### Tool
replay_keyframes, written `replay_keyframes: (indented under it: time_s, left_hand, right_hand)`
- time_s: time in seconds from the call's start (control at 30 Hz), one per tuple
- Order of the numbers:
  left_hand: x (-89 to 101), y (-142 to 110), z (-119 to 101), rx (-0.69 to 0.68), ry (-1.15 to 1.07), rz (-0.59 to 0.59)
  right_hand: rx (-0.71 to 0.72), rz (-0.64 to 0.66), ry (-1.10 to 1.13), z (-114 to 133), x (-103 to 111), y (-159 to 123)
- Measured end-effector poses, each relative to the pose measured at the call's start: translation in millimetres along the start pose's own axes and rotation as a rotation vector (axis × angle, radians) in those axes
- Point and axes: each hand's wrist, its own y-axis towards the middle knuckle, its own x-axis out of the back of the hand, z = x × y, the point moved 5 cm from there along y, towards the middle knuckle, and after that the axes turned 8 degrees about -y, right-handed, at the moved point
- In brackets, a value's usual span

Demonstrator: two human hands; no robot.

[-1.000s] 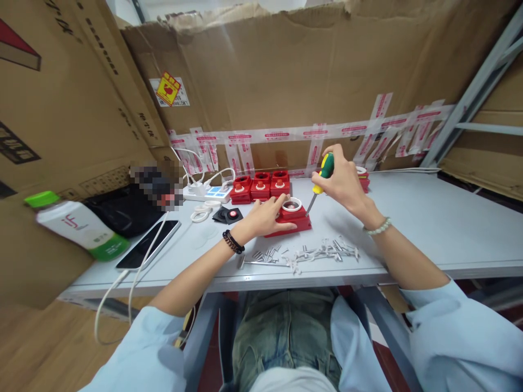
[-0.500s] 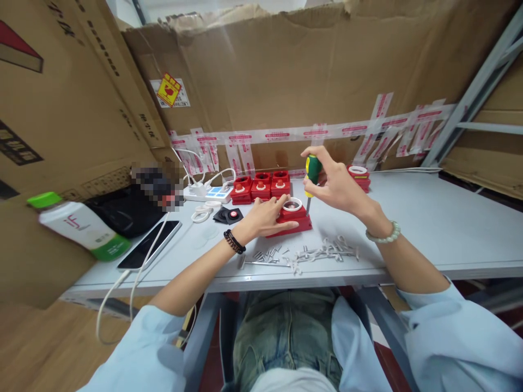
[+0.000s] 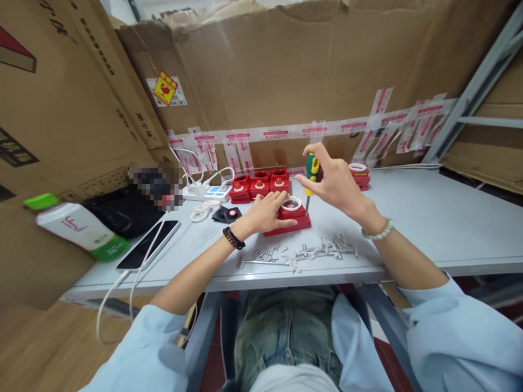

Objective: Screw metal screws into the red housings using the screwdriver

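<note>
My left hand grips a red box-shaped housing, fingers over its top left and thumb along the front. A white ring sits around the round opening on top. In my right hand is a screwdriver with a green and yellow handle, held almost upright. The index finger lies over the handle's end, while the thumb stands a little off it. The shaft reaches down to the housing's right corner; the tip and any screw under it are too small to make out.
Loose screws and small white pieces lie near the front edge. Three red units stand behind, another red unit at right. Left are black square parts, white rings, a power strip, phone and bottle.
The screwdriver has gone from leaning right to nearly upright, and my right hand has shifted left. Its handle has turned and the thumb has moved away from it. My left hand stays on the housing.
</note>
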Motion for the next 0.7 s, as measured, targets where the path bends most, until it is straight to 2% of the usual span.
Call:
replay_keyframes:
  time_s: [0.07, 0.13, 0.23, 0.3, 0.37, 0.47, 0.53, 0.6, 0.7]
  left_hand:
    - [-0.7, 1, 2, 0.011, -0.044, 0.004]
    - [-1.1, 1, 4, 0.026, -0.076, 0.011]
    - [-0.8, 1, 4, 0.038, -0.103, 0.012]
    - [-0.2, 1, 4, 0.043, -0.115, 0.006]
    - [-0.1, 1, 4, 0.046, -0.125, 0.002]
    - [-0.4, 1, 5, 0.032, -0.138, -0.006]
    - [-1.0, 1, 6, 0.025, -0.136, -0.014]
    - [-1.6, 2, 7, 0.022, -0.126, -0.021]
    - [-2.7, 2, 8, 0.018, -0.119, -0.019]
  right_hand:
    - [-0.050, -0.040, -0.065, -6, 1, 0]
    - [-0.063, -0.015, -0.049, -12, 3, 0]
    - [0.004, 0.118, 0.156, -17, 7, 2]
    - [0.043, 0.152, 0.246, -18, 9, 2]
    - [0.023, 0.093, 0.219, -18, 8, 3]
    - [-0.072, -0.067, 0.068, -15, 3, 2]
    - [-0.109, -0.122, -0.031, -12, -1, 1]
    - [-0.120, -0.135, -0.078, -9, -2, 0]
    - [-0.117, -0.120, -0.020, -8, -1, 0]
